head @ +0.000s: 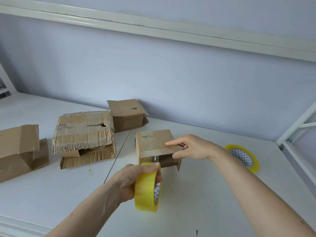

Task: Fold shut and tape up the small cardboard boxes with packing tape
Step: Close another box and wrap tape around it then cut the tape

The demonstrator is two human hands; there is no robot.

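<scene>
Just above the left hand (132, 181), which grips a yellow tape roll (147, 187) upright, sits a small box (156, 142) on the white table (205, 194). Its near flap is pinched between thumb and fingers of the right hand (193, 147). Right of that hand lies a second roll (243, 157), its core printed with small triangles; no writing is readable. Left of the grip stand three worn boxes (83, 134).

White desk (196, 194) against wall. On it: four cardboard boxes (156, 147), (83, 137), (127, 114), (18, 151); tape roll (243, 157) lying flat at right.
</scene>
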